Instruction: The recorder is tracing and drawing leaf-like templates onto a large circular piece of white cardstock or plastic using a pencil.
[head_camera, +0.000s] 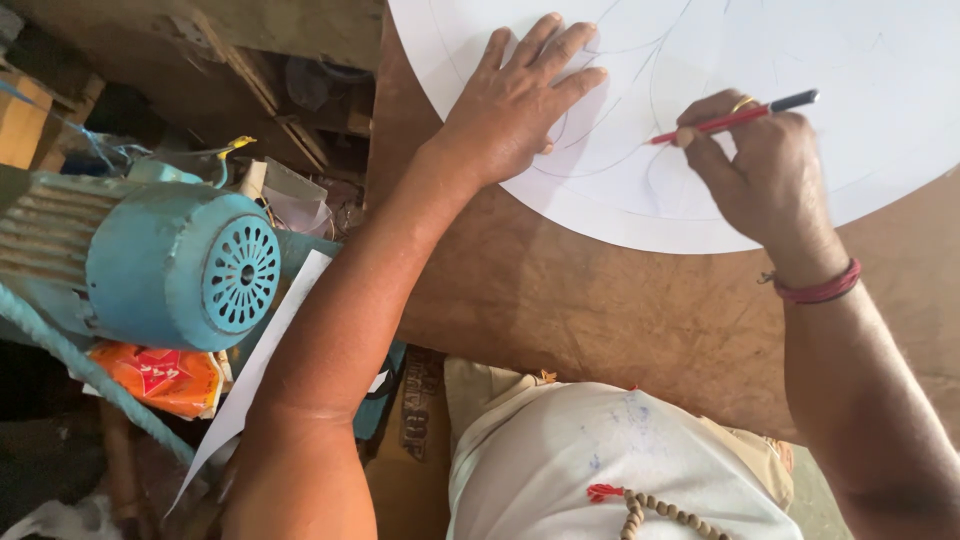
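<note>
A large round white sheet (860, 60) with faint curved pencil lines lies on a brown wooden board (620, 320). My left hand (520, 100) rests flat on the sheet's lower left part, fingers spread, pressing it down. My right hand (765, 170) grips a red pencil (735, 116) with a black end. The pencil's tip touches the sheet on a curved line just right of my left hand's fingers. A red thread band circles my right wrist, and a ring shows on one finger.
A light blue electric motor (185, 265) with a vented end cap sits left of the board. An orange packet (165, 378) lies under it, with a white paper strip (270, 350) beside it. Wooden clutter fills the upper left. My white shirt and a bead string (670, 512) show below.
</note>
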